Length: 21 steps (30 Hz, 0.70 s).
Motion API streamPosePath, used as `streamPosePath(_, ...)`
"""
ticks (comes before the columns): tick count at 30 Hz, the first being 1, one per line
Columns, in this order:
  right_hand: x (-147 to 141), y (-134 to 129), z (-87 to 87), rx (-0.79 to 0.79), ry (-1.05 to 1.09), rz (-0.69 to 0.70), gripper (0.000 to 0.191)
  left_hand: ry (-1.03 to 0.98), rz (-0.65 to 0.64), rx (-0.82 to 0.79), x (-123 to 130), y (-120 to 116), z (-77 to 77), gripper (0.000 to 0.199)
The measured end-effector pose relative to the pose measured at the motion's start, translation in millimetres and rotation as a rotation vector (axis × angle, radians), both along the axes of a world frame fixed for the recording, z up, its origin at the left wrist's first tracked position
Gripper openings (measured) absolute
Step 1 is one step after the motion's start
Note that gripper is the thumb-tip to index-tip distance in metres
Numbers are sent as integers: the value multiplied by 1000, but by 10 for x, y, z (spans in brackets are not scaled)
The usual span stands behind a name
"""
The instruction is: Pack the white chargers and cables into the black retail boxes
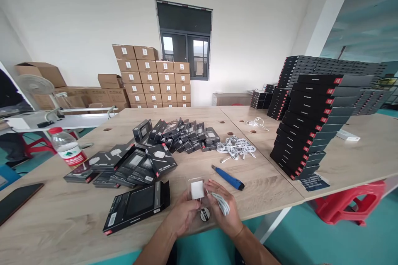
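Near the table's front edge, my left hand (183, 214) is closed on a clear plastic tray (194, 224) with a white charger block (197, 189) in its upper part. A round black-and-white label (205, 214) shows at the tray's lower end. My right hand (228, 215) is closed around a coiled white cable (222, 204), its fingers close against the tray's right side. Left of my hands lies an opened black box (133, 207) with its end flap up. Just beyond my right hand is a blue-handled utility knife (229, 177).
Several black charger boxes (161, 157) lie heaped at the left, beside a water bottle (70, 151). A bundle of white cables (236, 148) sits behind the knife. Tall stacked black boxes (314, 120) stand at the right, above a red stool (351, 203).
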State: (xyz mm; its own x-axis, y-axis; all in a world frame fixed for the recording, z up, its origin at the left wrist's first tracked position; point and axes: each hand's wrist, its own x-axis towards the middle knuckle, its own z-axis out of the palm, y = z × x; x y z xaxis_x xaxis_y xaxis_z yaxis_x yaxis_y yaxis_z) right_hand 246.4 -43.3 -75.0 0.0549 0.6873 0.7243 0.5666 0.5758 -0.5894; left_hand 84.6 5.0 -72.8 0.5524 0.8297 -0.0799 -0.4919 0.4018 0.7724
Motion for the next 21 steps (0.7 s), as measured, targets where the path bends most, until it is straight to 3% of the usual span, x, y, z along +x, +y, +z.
streamPosePath(5,120,174,226,-107,50,-44,30,5,77,-55,4,19,15,57)
streamPosePath(11,796,767,674,-254,138,-230,31,39,75,-47,-17,28,35,37)
streamPosePath(14,971,892,834,-375,186,-227,43,83,60,-76,-30,16,51,32)
streamPosePath(17,783,728,749,-543,235,-43,50,132,26,-52,-1,-31,64,36)
streamPosePath(21,382,339,435,-795,352,286,55,227,-96,99,-37,-98,185,41)
